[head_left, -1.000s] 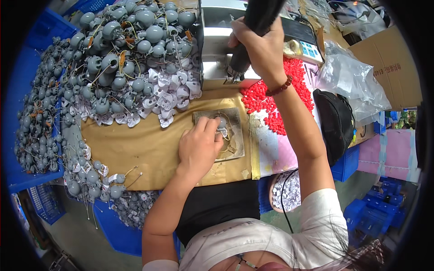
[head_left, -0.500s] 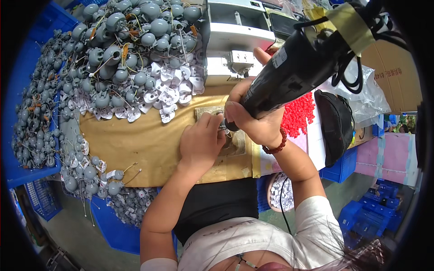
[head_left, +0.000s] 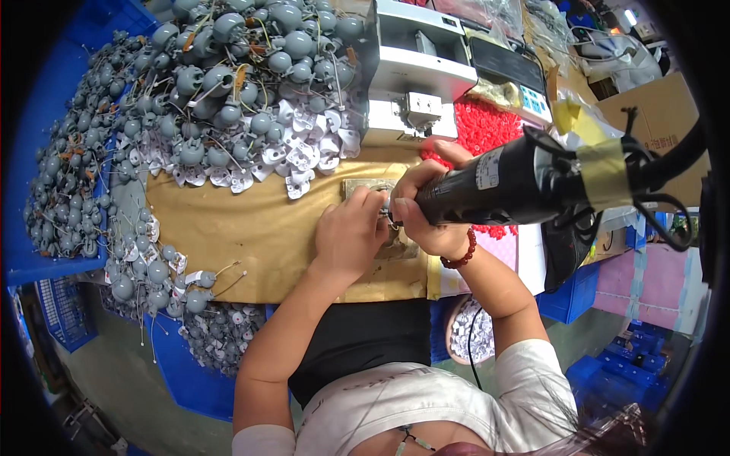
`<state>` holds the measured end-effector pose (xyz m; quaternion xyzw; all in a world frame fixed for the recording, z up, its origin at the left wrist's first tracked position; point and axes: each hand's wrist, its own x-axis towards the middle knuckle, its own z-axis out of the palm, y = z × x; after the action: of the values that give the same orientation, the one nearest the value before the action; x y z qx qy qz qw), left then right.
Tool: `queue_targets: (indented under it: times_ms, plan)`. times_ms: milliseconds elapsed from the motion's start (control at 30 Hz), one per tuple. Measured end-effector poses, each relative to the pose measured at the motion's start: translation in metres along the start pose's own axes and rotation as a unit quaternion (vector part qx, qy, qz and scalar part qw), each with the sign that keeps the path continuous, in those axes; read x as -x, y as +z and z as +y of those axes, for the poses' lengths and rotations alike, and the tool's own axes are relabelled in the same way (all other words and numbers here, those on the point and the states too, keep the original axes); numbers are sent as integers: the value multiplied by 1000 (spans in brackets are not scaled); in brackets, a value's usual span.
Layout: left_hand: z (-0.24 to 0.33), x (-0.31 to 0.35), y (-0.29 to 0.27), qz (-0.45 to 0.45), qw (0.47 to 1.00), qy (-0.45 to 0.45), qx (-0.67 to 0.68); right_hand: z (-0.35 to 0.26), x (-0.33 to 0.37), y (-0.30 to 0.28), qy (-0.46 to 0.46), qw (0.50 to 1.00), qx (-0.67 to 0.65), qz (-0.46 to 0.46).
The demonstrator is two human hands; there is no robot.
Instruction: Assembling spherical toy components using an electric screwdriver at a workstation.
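Note:
My right hand [head_left: 437,226] is wrapped round the front end of a black electric screwdriver [head_left: 494,186], which lies tilted with its cabled rear toward the right. The tip points left, at the fingers of my left hand [head_left: 348,235]. Those fingers pinch a small grey part [head_left: 385,204] over a worn flat plate [head_left: 401,249] on the bench. Most of the part is hidden by my fingers, and I cannot tell whether the tip touches it.
Grey ball-shaped housings [head_left: 228,80] with wires are heaped at the left, beside white plastic pieces [head_left: 300,152]. Behind my hands stands a white machine [head_left: 380,125]. Small red parts [head_left: 487,125] lie at the right. A blue crate [head_left: 57,220] borders the left side.
The screwdriver has swung lower toward the right, flatter than before, with my right hand still round it. My left hand keeps its pinch at the plate. The whole view has shifted slightly.

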<state>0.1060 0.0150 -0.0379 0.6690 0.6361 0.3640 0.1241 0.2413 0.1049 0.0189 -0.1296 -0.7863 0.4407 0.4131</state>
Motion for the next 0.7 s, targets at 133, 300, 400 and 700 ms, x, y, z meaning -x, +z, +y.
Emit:
queue_targets:
  times_ms: [133,300,400,700]
  plan:
    - [-1,-1,0,-8,1000,-12,13,7,13,8,8,995,-78,67]
    - [1,-2,0,-3,999,-27,21,15,15,9,-22,996,-36,81]
    - [2,-4,-2,-38,997,-53,33,12,16,12,20,984,-136,110]
    - [9,-6,-8,-57,992,-113,7,26,3,-58,185,919,-12,348]
